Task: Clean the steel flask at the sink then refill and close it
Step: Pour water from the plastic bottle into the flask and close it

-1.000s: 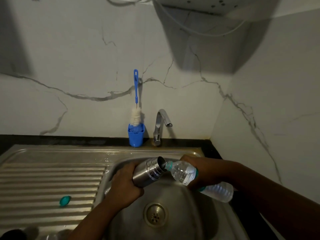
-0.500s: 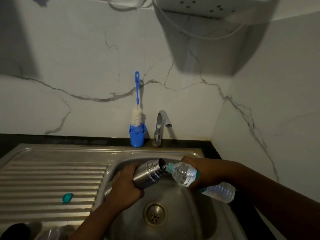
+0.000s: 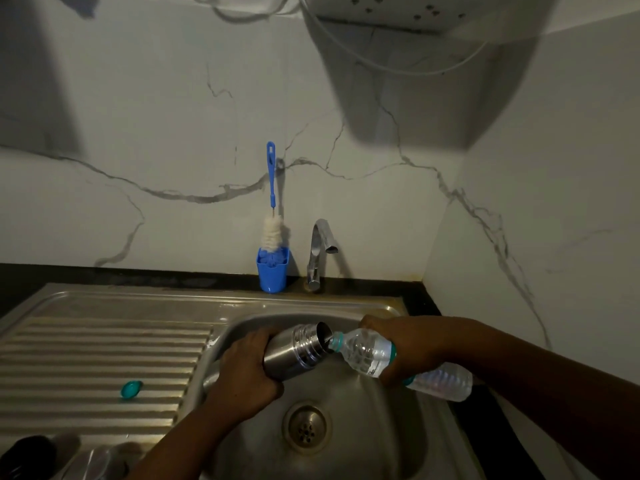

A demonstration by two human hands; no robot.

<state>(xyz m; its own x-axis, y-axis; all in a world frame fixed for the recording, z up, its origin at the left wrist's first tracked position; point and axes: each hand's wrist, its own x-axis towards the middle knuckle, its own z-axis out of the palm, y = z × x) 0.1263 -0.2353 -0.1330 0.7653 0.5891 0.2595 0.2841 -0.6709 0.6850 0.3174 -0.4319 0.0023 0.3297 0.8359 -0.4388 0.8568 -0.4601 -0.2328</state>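
My left hand [image 3: 244, 379] grips the steel flask [image 3: 298, 349] round its body and holds it tilted over the sink bowl [image 3: 363, 410], its open threaded mouth pointing up and right. My right hand [image 3: 405, 344] grips a clear plastic water bottle [image 3: 367, 355] tipped on its side, its neck at the flask's mouth. Water fills the bottle's lower part. A small teal bottle cap [image 3: 131, 389] lies on the ribbed draining board [image 3: 86, 368] to the left.
A blue bottle brush [image 3: 272, 202] stands in a blue holder [image 3: 273, 270] at the back wall, beside the chrome tap [image 3: 320, 252]. The drain [image 3: 306, 427] sits below my hands. Dark and shiny objects [image 3: 31, 455] lie at the bottom left corner. A wall closes in on the right.
Both hands keep the same hold on flask and bottle, neck at the flask's mouth. The view has tilted slightly up.
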